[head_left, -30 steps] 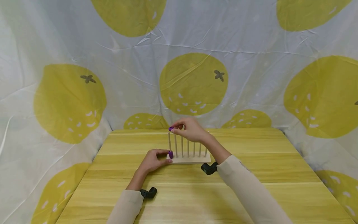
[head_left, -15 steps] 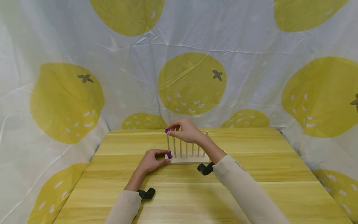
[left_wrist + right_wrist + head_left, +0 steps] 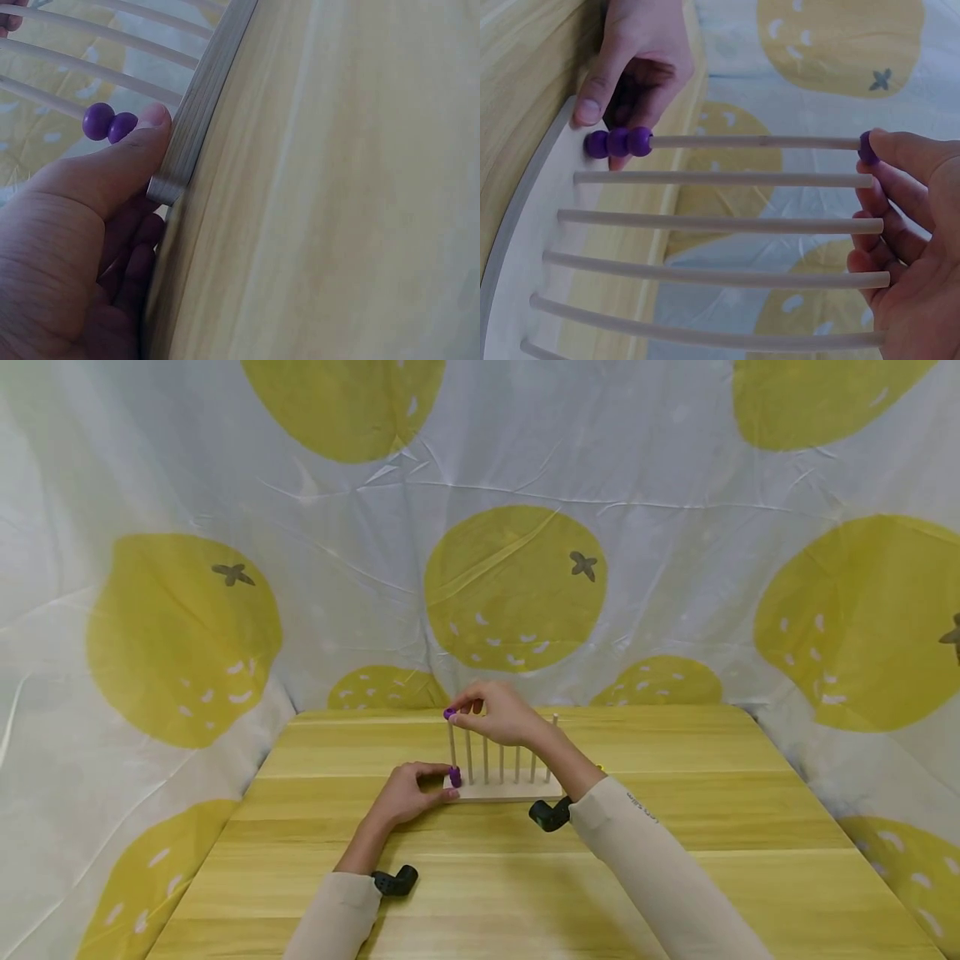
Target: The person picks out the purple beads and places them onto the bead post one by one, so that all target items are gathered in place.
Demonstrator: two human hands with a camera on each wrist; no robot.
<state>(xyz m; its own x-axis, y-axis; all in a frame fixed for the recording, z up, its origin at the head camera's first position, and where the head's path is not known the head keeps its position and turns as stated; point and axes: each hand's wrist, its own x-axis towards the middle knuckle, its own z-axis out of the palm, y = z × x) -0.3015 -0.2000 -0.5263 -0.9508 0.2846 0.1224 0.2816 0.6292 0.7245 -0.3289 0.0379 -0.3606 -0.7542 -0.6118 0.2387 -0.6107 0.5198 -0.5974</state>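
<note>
A pale wooden base carries a row of several upright pegs on the table. On the leftmost peg sit three purple beads, stacked at its foot. My right hand pinches another purple bead between thumb and fingers at that peg's tip. The fingers partly cover this bead, so how far the peg enters it cannot be told. My left hand grips the left end of the base, its thumb on the near edge beside the stacked beads.
The wood-grain table stretches around the base. A small yellow thing shows behind my right wrist, mostly hidden. Dark wrist cameras stick out from both sleeves. A lemon-print cloth hangs behind the table.
My right hand has brought its bead a little left and down, from just above the leftmost peg to its tip. My left hand keeps its grip on the base.
</note>
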